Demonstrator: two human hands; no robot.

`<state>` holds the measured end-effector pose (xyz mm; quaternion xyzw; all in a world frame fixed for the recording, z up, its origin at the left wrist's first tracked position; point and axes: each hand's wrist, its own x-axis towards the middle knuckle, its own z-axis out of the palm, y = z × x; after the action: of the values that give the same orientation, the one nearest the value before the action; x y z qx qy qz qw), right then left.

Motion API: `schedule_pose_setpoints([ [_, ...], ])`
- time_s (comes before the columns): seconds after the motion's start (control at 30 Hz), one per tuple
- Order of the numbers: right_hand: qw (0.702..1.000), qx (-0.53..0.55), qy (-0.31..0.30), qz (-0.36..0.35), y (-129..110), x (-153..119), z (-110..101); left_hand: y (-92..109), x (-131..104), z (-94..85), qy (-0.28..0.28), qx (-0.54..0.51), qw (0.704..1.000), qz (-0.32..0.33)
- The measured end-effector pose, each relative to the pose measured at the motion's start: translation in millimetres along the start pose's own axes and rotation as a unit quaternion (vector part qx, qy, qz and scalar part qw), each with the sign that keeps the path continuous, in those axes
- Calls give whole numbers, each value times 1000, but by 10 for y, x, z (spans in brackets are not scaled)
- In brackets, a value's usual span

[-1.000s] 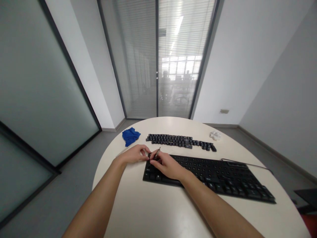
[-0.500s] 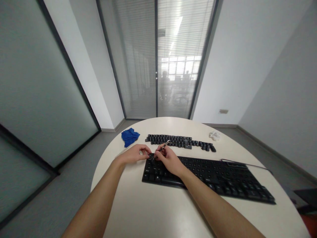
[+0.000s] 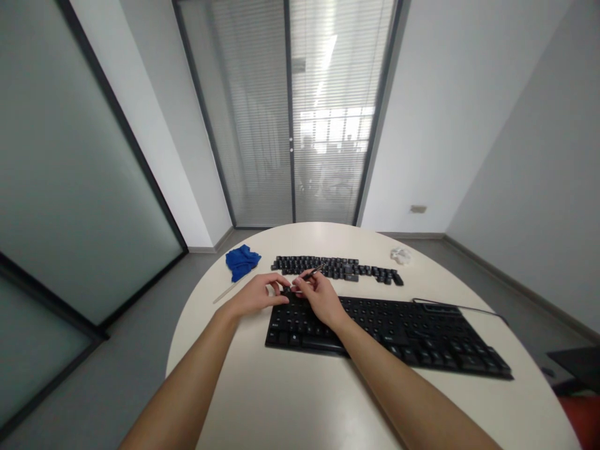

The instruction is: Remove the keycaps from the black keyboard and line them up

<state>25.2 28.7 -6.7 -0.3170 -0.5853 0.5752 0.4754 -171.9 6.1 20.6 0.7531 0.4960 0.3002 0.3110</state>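
A black keyboard [image 3: 375, 322] lies across the table, with keycaps off over much of its upper part. My left hand [image 3: 257, 294] is at its upper left corner, thumb and forefinger curled around a small dark piece [image 3: 285, 290] that I cannot make out. Just to the right, my right hand [image 3: 321, 297] is closed in a pen-like grip on a slim dark tool [image 3: 313, 272]. The tool's back end slants up to the right, toward the loose keycaps. Its working tip lies close to the left fingertips and is too small to tell clearly.
Black keycaps [image 3: 340, 267] lie in rows behind the keyboard. A blue cloth [image 3: 242, 261] and a thin pale stick [image 3: 225, 292] are at the left. Crumpled white tissue [image 3: 400, 255] lies at the back right. The keyboard's cable [image 3: 462, 306] runs off rightward on the round table [image 3: 281, 400].
The view has shifted slightly. The right hand's tool has tilted flatter, and its tip has lifted from the keyboard. My left thumb and forefinger have parted a little around the small dark piece.
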Motion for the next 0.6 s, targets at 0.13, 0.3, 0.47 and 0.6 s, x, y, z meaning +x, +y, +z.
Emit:
schedule_pose_setpoints([
  [0.13,1000,5,7,4,-10,0,-7,-23,3,18,20,56,998,17],
  [0.3,1000,-12,-6,2,-1,4,-2,-9,6,53,86,124,988,42],
  [0.47,1000,-17,0,-4,34,9,-4,-30,28,111,71,68,994,40],
  [0.6,1000,-19,2,-12,40,4,-3,-96,55,116,48,-4,999,20],
])
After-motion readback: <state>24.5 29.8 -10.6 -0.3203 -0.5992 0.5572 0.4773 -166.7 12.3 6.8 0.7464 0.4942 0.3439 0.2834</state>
